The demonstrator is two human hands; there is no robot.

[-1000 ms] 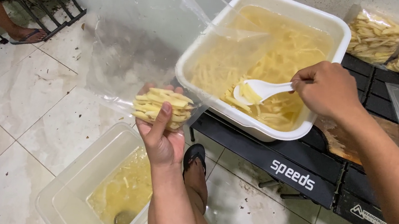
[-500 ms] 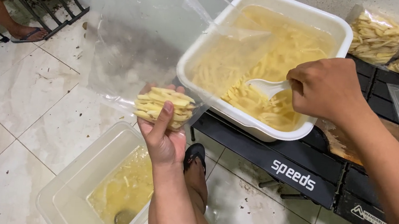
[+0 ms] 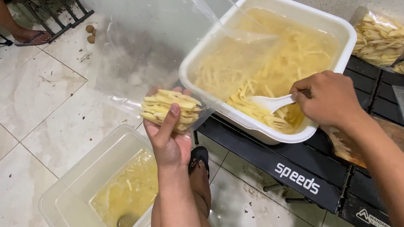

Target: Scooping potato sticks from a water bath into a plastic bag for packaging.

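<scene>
Head view: two filled bags of cut potato strips (image 3: 381, 38) lie at the far right of the black tabletop (image 3: 277, 159), and a clear tub (image 3: 85, 186) sits on the tiled floor. Left hand (image 3: 168, 137) cups a clear plastic bag (image 3: 133, 56) holding pale yellow strips (image 3: 167, 109), fingers curled beneath, thumb pressing on top. Right hand (image 3: 328, 98) pinches a white spoon (image 3: 273, 102) dipping into strips inside the white basin (image 3: 267, 60).
</scene>
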